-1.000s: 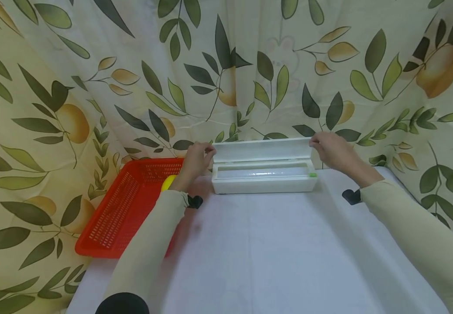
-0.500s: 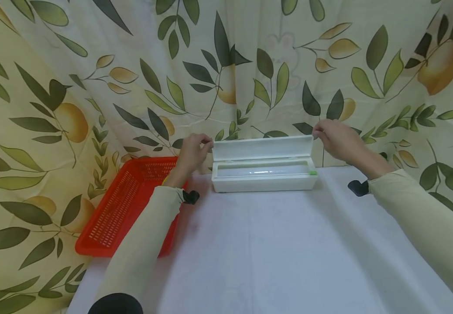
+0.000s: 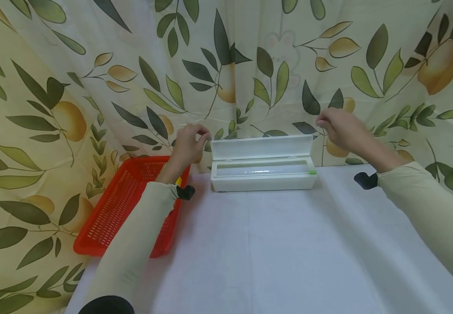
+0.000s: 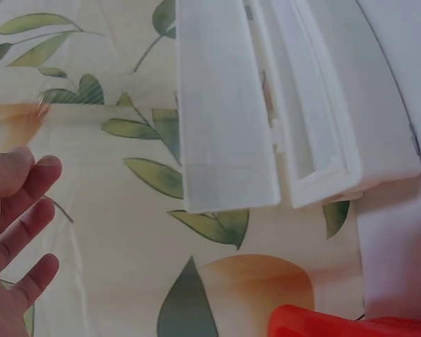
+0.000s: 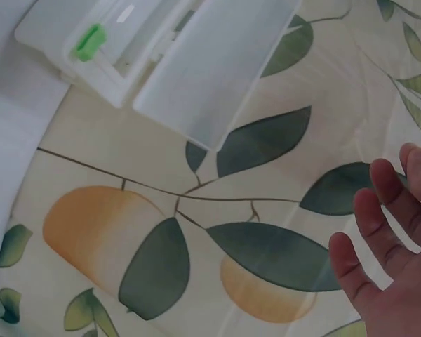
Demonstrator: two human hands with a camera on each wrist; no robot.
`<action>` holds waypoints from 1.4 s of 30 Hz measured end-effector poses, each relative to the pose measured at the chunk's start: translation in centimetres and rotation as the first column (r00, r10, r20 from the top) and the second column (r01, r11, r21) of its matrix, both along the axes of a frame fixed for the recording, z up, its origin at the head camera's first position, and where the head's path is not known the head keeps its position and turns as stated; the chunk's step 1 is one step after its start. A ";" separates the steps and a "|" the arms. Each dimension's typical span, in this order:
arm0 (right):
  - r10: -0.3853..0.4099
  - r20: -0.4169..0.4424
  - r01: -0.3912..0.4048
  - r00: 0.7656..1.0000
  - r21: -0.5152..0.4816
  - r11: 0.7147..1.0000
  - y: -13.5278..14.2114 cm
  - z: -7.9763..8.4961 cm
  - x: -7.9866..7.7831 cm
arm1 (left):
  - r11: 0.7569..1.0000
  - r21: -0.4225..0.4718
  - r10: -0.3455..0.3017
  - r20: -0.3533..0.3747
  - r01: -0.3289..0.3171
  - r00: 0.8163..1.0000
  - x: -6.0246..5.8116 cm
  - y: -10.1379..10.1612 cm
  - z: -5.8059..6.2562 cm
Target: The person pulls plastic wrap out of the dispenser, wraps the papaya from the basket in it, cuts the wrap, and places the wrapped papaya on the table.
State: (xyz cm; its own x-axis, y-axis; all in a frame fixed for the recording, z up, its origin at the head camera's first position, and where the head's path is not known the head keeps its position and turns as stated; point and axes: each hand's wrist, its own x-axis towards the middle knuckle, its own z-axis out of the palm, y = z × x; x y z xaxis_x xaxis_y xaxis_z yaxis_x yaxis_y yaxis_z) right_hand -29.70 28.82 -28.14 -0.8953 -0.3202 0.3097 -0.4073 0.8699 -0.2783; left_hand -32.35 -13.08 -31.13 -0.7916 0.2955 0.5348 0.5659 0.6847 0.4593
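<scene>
A long white cling film dispenser (image 3: 263, 182) stands at the back of the table, its lid (image 3: 262, 148) raised. A green slider (image 5: 90, 42) sits at its right end. Just beyond the lid's left corner, my left hand (image 3: 187, 144) has thumb and forefinger brought together. My right hand (image 3: 340, 130) is raised off the lid's right corner, thumb and forefinger close together. Faint shiny creases of clear cling film (image 4: 43, 102) run by the left fingertips in the left wrist view, and the hands pinch this film, which is hardly visible in the head view.
A red perforated basket (image 3: 104, 213) stands at the table's left, partly behind my left forearm. Something yellow (image 3: 178, 181) shows in it beside the wrist. A leaf-patterned curtain (image 3: 281, 87) hangs right behind the dispenser, over the white tabletop (image 3: 273, 248).
Both hands have risen from the lid's top corners and spread outward, the left to the left, the right to the right. The dispenser stays put with its lid up.
</scene>
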 end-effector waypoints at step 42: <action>0.135 -0.333 -0.140 0.933 0.008 0.990 0.2 5.2 7.8 | 0.986 0.062 -0.129 -0.295 0.154 0.947 6.1 -1.6 5.5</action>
State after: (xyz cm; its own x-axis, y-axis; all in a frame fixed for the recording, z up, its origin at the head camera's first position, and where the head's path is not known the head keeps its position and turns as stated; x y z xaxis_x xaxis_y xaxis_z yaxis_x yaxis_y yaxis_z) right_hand -21.86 29.04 -22.97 -0.6881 -0.4253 0.5879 -0.5941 0.7954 -0.1199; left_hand -26.22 -14.71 -25.68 -0.5524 0.3384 0.7618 0.7712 0.5544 0.3130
